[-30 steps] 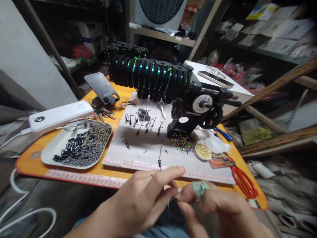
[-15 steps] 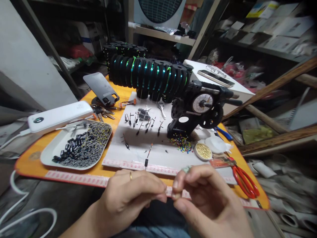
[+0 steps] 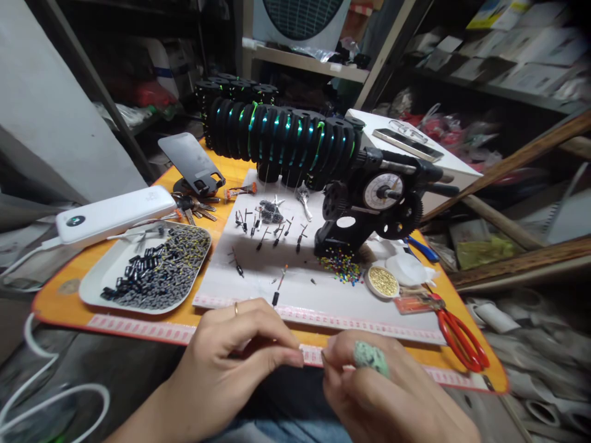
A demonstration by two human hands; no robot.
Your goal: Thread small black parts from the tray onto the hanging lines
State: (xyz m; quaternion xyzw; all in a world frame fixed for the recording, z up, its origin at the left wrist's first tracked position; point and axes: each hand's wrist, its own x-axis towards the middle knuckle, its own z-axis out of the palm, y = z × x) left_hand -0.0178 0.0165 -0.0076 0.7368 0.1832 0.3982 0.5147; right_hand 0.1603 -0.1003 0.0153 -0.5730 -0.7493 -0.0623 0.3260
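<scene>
A fine line, too thin to trace with any certainty, seems to run between the 2 hands, low at the near edge of the orange table point(image 3: 69, 289). The left hand point(image 3: 231, 363) has thumb and forefinger pressed together as if pinching it; the right hand point(image 3: 383, 394), a green wrap on 1 finger, is curled shut with its fingertips close to the left ones. A small float rig point(image 3: 278, 286) lies on the white mat point(image 3: 323, 295) just beyond the knuckles — a tug on the line could drag it off the mat, or snag it in the loose coloured beads point(image 3: 341, 267) by the black winder point(image 3: 364, 209). What the right fingertips actually grip is hidden, and both wrists are cut off by the frame.
</scene>
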